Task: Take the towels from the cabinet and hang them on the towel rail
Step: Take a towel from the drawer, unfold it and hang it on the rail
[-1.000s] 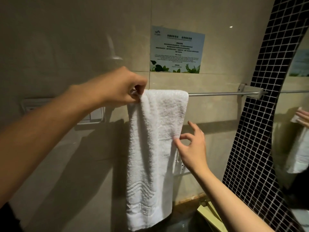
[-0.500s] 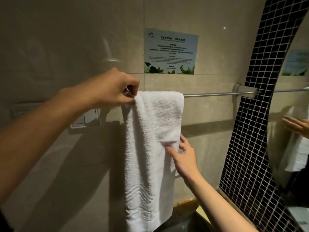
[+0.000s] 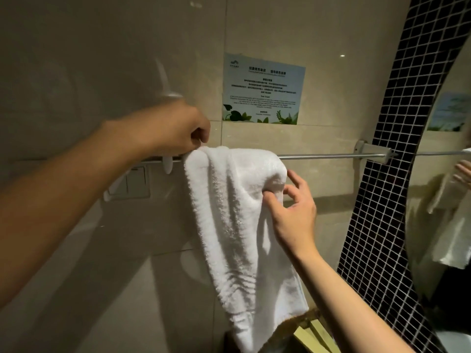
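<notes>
A white towel (image 3: 237, 225) hangs folded over the metal towel rail (image 3: 328, 156) on the beige tiled wall. My left hand (image 3: 178, 131) is closed on the towel's top left corner, right at the rail. My right hand (image 3: 293, 210) pinches the towel's right edge just below the rail between thumb and forefinger, bunching the cloth there. The towel's lower end drops out of the frame's bottom. The cabinet is not in view.
A printed notice (image 3: 262, 90) is stuck to the wall above the rail. A wall switch plate (image 3: 130, 182) sits left of the towel. A black mosaic tile band (image 3: 397, 174) frames a mirror (image 3: 448, 200) on the right. A box-like object (image 3: 311, 337) lies below.
My right hand has risen along the towel's right edge, from mid-height to just under the rail, and now pinches the cloth. My left hand has kept its grip on the top corner.
</notes>
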